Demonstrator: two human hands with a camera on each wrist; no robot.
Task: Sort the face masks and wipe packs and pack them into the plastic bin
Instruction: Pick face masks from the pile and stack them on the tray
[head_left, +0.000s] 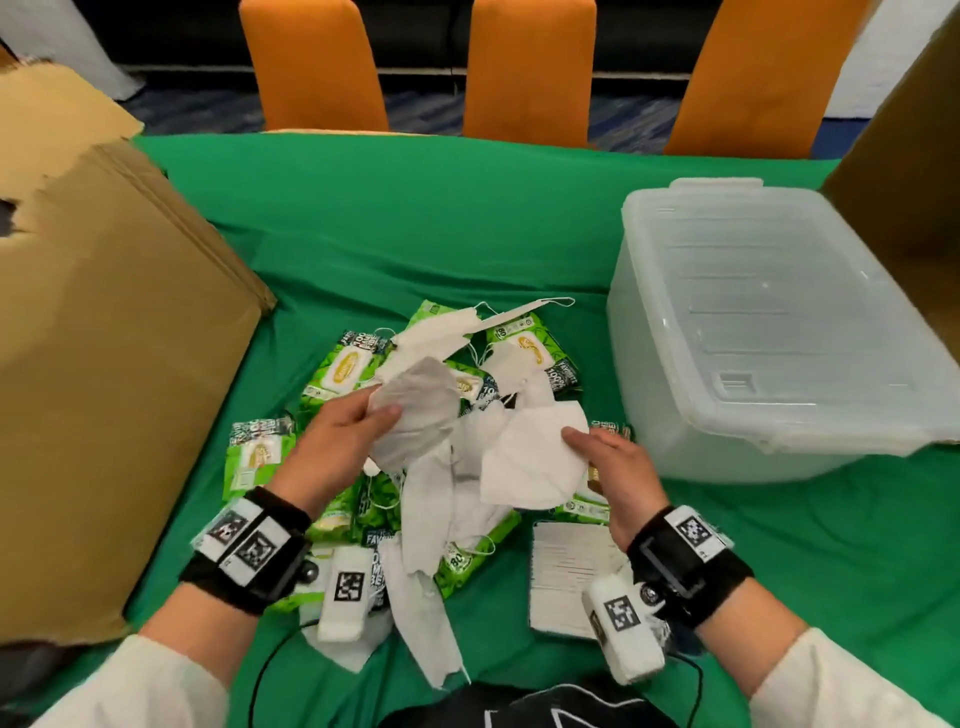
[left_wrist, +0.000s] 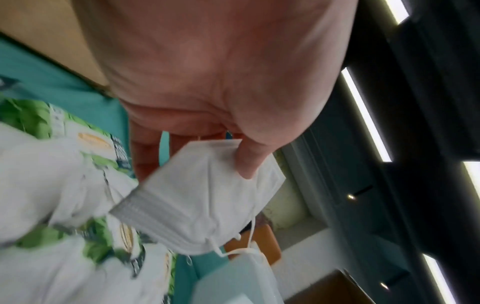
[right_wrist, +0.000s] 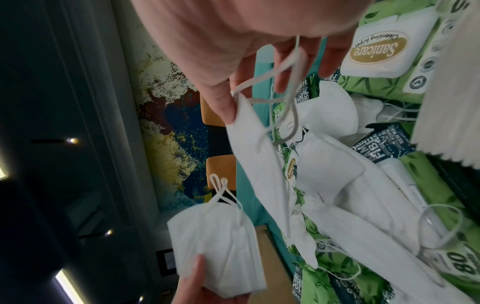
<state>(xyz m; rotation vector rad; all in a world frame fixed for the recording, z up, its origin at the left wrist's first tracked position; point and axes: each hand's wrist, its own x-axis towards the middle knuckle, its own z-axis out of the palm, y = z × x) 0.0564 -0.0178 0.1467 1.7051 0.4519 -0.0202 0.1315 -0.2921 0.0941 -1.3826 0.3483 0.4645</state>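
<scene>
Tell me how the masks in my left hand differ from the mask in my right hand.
The left hand pinches a small stack of folded masks that looks greyish in shadow; the right hand holds what looks like one mask, bright white. The stack is raised above the pile, while the single mask lies lower, against it. Both are folded white masks with ear loops.

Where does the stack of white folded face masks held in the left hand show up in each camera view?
Head: stack of white folded face masks, greyish in shade, centre-left above the pile, in the left hand.
Left wrist: centre, under the thumb.
Right wrist: bottom centre-left, ear loops pointing up.
Shared landmark: the green wipe packs on the green tablecloth.
</scene>
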